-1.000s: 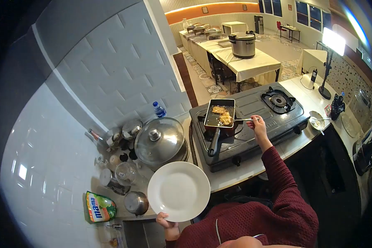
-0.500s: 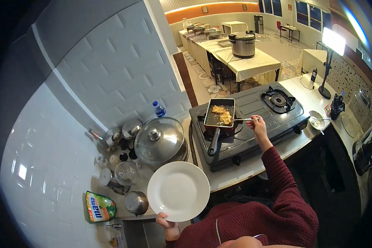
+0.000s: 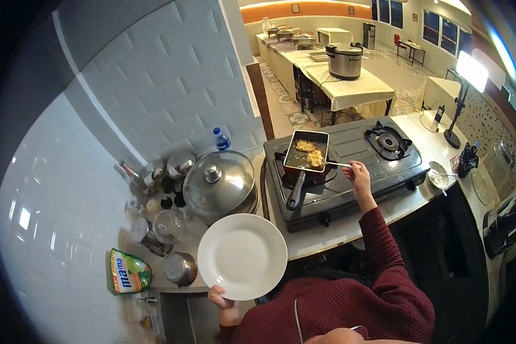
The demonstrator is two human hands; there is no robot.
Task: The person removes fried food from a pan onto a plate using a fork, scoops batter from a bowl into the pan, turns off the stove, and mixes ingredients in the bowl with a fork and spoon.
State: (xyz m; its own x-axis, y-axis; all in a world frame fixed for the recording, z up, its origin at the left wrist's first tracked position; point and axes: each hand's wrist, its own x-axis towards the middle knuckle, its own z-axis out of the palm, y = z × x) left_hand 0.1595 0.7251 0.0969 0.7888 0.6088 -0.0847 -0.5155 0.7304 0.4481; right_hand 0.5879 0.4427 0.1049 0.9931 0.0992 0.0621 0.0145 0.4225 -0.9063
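My left hand [image 3: 222,297] is closed on the lower rim of a bare white plate [image 3: 242,257], held face up left of the stove. My right hand [image 3: 358,174] grips the handle of a metal utensil [image 3: 340,164], whose far end reaches the right edge of a small rectangular pan [image 3: 304,160]. Two browned pieces of food [image 3: 313,157] lie in the pan, in bubbling oil. The pan sits on the left burner of the grey stove [image 3: 350,150], its black handle pointing toward me. The utensil's tip is hard to make out beside the food.
A large lidded pot [image 3: 219,183] stands left of the stove, among jars and a small steel pot [image 3: 179,268]. A green detergent pouch [image 3: 130,272] leans at the left wall. A small bowl [image 3: 439,175] and a lamp stand [image 3: 456,117] are at the right.
The camera view has tilted and shifted slightly. My hands keep their holds on the plate and the utensil. The food pieces in the pan look slightly shifted.
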